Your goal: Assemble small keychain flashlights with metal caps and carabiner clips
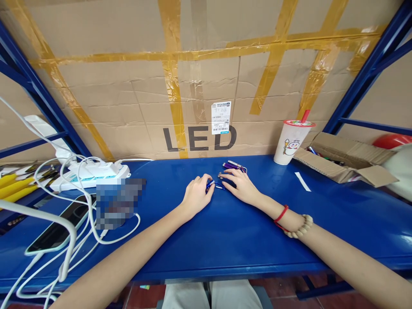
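Observation:
My left hand (197, 191) is closed, with thumb and fingers around a small blue cylindrical piece (210, 185) whose kind I cannot make out. Just right of it, a thin blue piece with a shiny tip (220, 186) lies on the blue table (199, 240) between the hands. My right hand (240, 184) rests palm down with its fingers apart, close to that piece. A tiny dark metallic bit (220, 174) shows at its fingertips. Behind those fingers lie slim purple and silver stick-like pieces (234, 165), partly covered by the hand.
A lidded cup (289, 143) with a red straw and an open cardboard box (337, 161) stand at the right. A paper strip (303, 182) lies before them. At the left are a power strip (106, 175), tangled white cables and a phone (58, 229). Taped cardboard (128, 98) backs the table.

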`<state>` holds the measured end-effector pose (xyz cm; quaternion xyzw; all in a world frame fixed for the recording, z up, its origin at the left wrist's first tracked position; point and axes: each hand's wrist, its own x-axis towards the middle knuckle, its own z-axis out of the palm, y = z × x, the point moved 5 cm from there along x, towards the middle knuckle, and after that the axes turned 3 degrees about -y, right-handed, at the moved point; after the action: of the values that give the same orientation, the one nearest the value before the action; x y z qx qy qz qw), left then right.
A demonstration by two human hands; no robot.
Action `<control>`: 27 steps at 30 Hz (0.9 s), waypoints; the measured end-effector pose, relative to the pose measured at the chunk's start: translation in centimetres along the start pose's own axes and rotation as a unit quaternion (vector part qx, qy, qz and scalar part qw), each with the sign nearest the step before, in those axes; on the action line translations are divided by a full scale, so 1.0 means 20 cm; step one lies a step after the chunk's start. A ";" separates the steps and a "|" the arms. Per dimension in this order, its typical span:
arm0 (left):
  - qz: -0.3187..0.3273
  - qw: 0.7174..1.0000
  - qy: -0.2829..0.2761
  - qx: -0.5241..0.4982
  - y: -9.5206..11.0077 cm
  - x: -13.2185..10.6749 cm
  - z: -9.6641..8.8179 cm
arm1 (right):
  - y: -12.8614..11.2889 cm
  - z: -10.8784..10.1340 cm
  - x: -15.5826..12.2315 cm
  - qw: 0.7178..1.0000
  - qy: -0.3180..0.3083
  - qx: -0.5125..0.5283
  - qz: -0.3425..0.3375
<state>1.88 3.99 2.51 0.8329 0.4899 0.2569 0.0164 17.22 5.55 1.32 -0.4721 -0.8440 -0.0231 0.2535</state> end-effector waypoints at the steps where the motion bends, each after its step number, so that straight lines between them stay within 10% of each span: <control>1: -0.001 1.000 -0.002 -0.001 0.00 0.00 0.00 | 0.01 0.01 0.00 1.000 -0.007 -0.009 0.001; 27: 0.057 0.998 -0.027 -0.014 0.04 -0.01 0.00 | 0.04 -0.01 0.01 0.995 0.009 0.071 0.064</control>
<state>2.42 3.46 2.60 0.8656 0.4379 0.2413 0.0265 17.88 6.03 1.45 -0.5057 -0.8094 0.0492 0.2947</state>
